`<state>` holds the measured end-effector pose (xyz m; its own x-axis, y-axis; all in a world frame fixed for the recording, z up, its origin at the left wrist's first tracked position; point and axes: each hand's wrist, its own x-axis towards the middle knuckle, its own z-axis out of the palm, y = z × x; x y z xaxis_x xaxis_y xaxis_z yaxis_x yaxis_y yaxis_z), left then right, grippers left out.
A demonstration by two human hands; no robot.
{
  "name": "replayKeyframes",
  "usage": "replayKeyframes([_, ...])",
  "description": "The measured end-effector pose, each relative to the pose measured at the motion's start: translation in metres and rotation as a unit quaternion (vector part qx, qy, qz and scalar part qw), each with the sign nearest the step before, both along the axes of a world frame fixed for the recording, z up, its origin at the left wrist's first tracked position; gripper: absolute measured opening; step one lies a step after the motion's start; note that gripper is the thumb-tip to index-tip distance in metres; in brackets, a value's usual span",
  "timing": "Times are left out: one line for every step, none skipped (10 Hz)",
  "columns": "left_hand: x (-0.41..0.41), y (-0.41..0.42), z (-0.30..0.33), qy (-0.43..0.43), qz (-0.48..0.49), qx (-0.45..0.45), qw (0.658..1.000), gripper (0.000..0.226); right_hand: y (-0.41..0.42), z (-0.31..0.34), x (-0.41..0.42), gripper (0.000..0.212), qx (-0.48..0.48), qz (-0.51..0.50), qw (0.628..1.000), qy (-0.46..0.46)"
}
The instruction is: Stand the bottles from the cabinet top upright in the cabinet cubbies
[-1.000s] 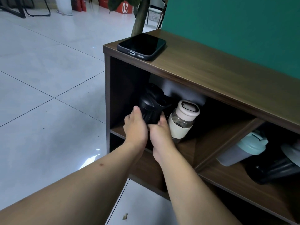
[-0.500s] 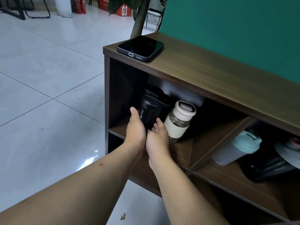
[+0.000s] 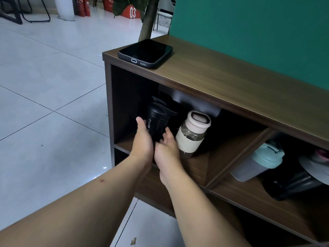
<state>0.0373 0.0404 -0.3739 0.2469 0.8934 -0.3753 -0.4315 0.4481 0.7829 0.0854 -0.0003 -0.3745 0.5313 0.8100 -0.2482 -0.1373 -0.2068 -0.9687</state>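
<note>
Two hands — left (image 3: 142, 145), right (image 3: 166, 152) — cupping one black bottle (image 3: 156, 122), one cream bottle (image 3: 193, 132) beside.

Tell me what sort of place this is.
Probably an office or studio space: a pale tiled floor, a green partition behind the wooden cabinet, and a red numbered sign beyond.

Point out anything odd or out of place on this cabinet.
A phone lies on the cabinet top, its end overhanging the front edge. The bottles in the cubbies, including the black bottle between both hands, look upright.
</note>
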Motion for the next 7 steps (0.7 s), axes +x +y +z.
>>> replayKeyframes([0.001, 0.005, -0.003, -0.007, -0.003, 0.003, 1.000, 0.053, -0.001, 0.003, 0.001, 0.078, -0.014, 0.013, 1.000, -0.008])
replayKeyframes([0.000, 0.005, -0.003, -0.002, -0.004, 0.006, 1.000, 0.053, -0.002, 0.003, 0.001, 0.076, -0.028, 0.021, 0.999, -0.010])
replayKeyframes([-0.003, 0.002, 0.000, 0.018, 0.002, 0.014, 1.000, 0.051, -0.005, 0.007, 0.003, 0.075, -0.043, 0.022, 0.999, 0.000])
replayKeyframes([-0.002, 0.009, -0.009, 0.018, 0.011, 0.018, 1.000, 0.053, -0.005, 0.003, 0.001, 0.076, -0.033, 0.018, 0.999, 0.019])
replayKeyframes([-0.007, 0.003, -0.008, 0.051, 0.026, -0.006, 0.998, 0.095, -0.017, 0.003, -0.006, 0.075, -0.059, 0.019, 0.998, -0.003])
replayKeyframes([-0.008, -0.008, 0.006, 0.076, 0.033, 0.007, 0.997, 0.102, -0.033, 0.027, -0.008, 0.058, -0.088, 0.036, 0.995, -0.006])
replayKeyframes([-0.022, -0.053, 0.065, 0.118, 0.009, 0.025, 0.993, 0.076, -0.078, 0.084, -0.025, 0.028, -0.134, 0.117, 0.984, -0.019])
